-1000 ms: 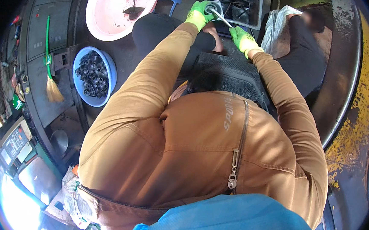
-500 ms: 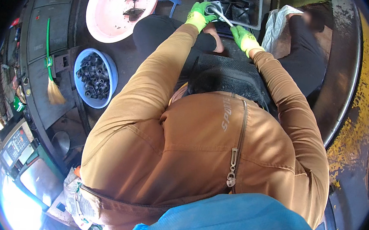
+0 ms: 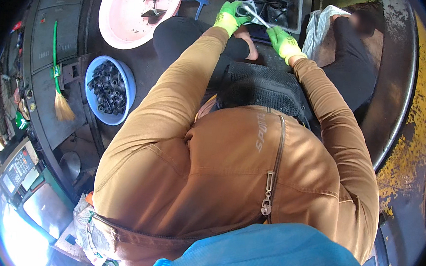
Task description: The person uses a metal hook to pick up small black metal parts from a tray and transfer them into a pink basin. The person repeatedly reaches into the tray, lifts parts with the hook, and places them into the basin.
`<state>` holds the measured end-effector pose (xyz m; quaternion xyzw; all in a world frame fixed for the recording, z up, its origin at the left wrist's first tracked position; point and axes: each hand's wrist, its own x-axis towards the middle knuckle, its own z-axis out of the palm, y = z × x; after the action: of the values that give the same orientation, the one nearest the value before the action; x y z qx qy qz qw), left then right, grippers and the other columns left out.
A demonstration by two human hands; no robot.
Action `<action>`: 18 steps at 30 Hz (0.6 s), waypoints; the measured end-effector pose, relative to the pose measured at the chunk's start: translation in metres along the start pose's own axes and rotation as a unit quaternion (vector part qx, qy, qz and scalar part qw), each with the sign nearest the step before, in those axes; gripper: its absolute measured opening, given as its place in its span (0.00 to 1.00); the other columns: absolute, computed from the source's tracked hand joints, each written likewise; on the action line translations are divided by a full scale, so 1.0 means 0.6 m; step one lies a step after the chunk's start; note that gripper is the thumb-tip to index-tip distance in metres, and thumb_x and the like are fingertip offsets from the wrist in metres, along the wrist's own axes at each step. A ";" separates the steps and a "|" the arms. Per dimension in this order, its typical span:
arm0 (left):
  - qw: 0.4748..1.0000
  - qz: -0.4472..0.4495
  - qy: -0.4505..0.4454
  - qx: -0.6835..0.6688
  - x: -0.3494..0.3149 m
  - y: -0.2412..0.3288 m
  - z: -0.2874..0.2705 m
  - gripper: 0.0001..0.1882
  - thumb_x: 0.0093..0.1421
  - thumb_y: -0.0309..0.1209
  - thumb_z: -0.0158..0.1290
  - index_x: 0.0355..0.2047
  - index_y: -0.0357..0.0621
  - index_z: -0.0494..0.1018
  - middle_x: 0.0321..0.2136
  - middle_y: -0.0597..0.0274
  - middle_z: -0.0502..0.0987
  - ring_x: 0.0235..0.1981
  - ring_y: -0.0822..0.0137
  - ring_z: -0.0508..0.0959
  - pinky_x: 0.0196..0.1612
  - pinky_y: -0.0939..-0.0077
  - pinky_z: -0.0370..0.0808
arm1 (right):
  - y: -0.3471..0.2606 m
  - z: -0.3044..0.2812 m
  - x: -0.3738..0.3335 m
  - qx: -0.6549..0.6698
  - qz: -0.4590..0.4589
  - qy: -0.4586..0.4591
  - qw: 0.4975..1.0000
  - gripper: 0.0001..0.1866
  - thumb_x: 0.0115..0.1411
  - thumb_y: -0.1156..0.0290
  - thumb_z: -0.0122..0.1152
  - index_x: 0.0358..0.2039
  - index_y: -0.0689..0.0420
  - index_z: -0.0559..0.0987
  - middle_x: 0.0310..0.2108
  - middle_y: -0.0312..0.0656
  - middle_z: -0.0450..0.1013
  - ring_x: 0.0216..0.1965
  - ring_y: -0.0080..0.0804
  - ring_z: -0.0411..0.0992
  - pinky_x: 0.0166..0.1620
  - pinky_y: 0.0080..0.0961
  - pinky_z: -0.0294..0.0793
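My left hand (image 3: 228, 18), in a green and yellow glove, is closed round a grey, rounded part with a ring-like end (image 3: 241, 10). What kind of part it is, I cannot make out. A slim, pale rod-shaped tool (image 3: 258, 17) slants across from that part to my right hand (image 3: 285, 43), gloved alike, whose fingers are closed on its lower end. The tool's far end lies at the part; whether the two touch is too small to tell. Just beyond both hands stands a dark rectangular crate (image 3: 301, 13) with black angular pieces (image 3: 270, 12) inside.
A pink basin (image 3: 113, 24) with two black bladed pieces stands far left. Nearer, a blue basin (image 3: 131, 88) holds many small black parts. A green-handled broom (image 3: 58, 80) leans against grey cabinets (image 3: 51, 42). Another person's dark-clothed limb (image 3: 352, 56) and a whitish sheet (image 3: 319, 31) are at right.
The right hand has moved slightly up, and the pale tool's angle has shifted a little with it. The left hand stays nearly in place with the grey part.
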<state>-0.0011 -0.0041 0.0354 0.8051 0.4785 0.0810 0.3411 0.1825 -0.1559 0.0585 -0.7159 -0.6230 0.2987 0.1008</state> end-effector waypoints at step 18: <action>1.000 0.015 0.021 -0.002 -0.003 0.002 -0.001 0.33 0.41 0.45 0.67 0.49 0.56 0.72 0.41 0.50 0.74 0.46 0.48 0.74 0.49 0.58 0.71 | -0.006 -0.012 0.003 -0.017 0.033 -0.054 0.998 0.20 0.65 0.57 0.37 0.50 0.52 0.70 0.53 0.50 0.66 0.52 0.49 0.66 0.51 0.39 0.67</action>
<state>-0.0017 -0.0058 0.0370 0.8096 0.4733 0.1040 0.3312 0.1835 -0.1519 0.0653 -0.7207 -0.6083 0.3294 0.0455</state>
